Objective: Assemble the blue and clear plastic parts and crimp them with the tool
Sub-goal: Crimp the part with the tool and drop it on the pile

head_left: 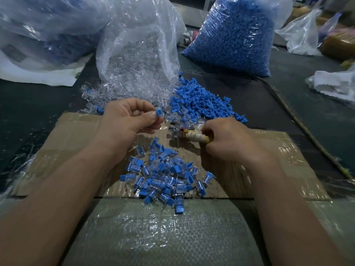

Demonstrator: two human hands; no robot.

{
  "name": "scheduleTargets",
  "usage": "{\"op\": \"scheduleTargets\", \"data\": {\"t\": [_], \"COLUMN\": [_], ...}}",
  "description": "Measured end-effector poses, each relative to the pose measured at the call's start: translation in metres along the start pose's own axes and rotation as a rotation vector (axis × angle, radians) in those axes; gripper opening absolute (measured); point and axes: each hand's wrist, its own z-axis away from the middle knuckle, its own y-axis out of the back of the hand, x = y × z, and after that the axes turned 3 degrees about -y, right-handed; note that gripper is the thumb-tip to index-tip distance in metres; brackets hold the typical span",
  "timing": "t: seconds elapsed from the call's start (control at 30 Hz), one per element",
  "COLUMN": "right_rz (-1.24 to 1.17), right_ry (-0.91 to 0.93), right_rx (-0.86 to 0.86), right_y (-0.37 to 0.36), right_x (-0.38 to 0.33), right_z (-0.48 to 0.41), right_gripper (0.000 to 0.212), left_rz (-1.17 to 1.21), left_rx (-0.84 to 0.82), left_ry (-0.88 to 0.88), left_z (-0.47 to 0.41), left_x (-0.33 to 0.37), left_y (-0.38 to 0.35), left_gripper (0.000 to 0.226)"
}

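Note:
My left hand point(126, 120) pinches a small joined blue and clear part point(159, 114) between thumb and fingers, above the cardboard sheet point(269, 150). My right hand point(228, 139) grips the tape-wrapped handle of the crimp tool point(194, 136), whose metal jaws point(175, 131) point left toward the held part. A pile of loose blue parts point(199, 100) lies beyond the hands. Loose clear parts point(107, 93) spill from an open clear bag point(138, 50). Several assembled blue and clear pieces point(163, 179) lie heaped near me on the cardboard.
A full bag of blue parts point(236, 35) stands at the back right. Another large plastic bag point(48, 29) lies back left. A woven sack point(159, 233) covers my lap. White crumpled material point(334, 83) and a cord point(299, 123) lie on the dark surface to the right.

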Motion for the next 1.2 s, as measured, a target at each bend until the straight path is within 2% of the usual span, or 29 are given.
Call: {"op": "scheduleTargets", "data": {"t": [0.1,0.3,0.4,0.77,1.2], "right_rz": [-0.057,-0.317,-0.374,-0.323,-0.270], "right_ry": [0.014,0.063,0.093,0.131,0.173], "right_rx": [0.023,0.264,0.255,0.170,0.140], "right_y": [-0.001,-0.001,-0.004,-0.009,-0.008], "right_x": [0.004,-0.002,-0.007,-0.012,-0.014], "right_z": [0.000,0.001,0.003,0.004,0.005], "right_gripper": [0.016,0.023,0.023,0.031,0.024], "left_rz": [0.013,0.039,0.040,0.004,-0.089], "left_rx": [0.008,0.026,0.028,0.042,0.030], "left_ry": [-0.006,-0.028,-0.057,-0.133,-0.183], "left_z": [0.000,0.000,0.000,0.000,0.002], "left_x": [0.000,0.001,0.001,-0.004,-0.004], "left_y": [-0.001,-0.002,-0.004,-0.004,-0.005], "left_gripper": [0.014,0.013,0.014,0.017,0.020]}}
